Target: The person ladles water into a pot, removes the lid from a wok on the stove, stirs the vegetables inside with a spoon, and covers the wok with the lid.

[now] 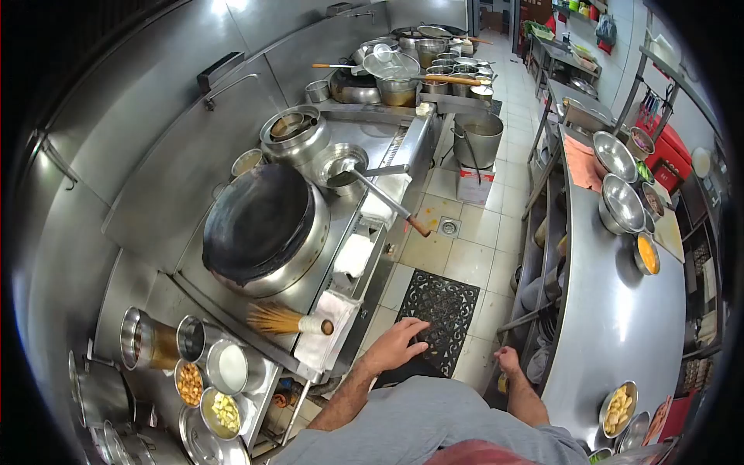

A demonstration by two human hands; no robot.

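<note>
My left hand (399,345) is open above the black floor mat (439,310), its fingers apart and holding nothing. Beside the right-hand steel counter (577,310), my right hand (508,360) hangs with its fingers curled in, and nothing shows in it. Left of my left hand, a bamboo wok brush (283,319) lies by a folded white cloth (329,329) on the stove's front edge. A large dark wok (260,225) sits tilted on the burner. Behind it, a ladle (387,201) rests in a steel pan (339,164), its wooden handle sticking out over the aisle.
Bowls of diced food (225,413) and a white powder or liquid (232,366) stand front left. The right counter holds steel bowls (621,203), an orange-yellow bowl (647,253) and yellow chunks (619,409). A bucket (477,141) stands in the tiled aisle.
</note>
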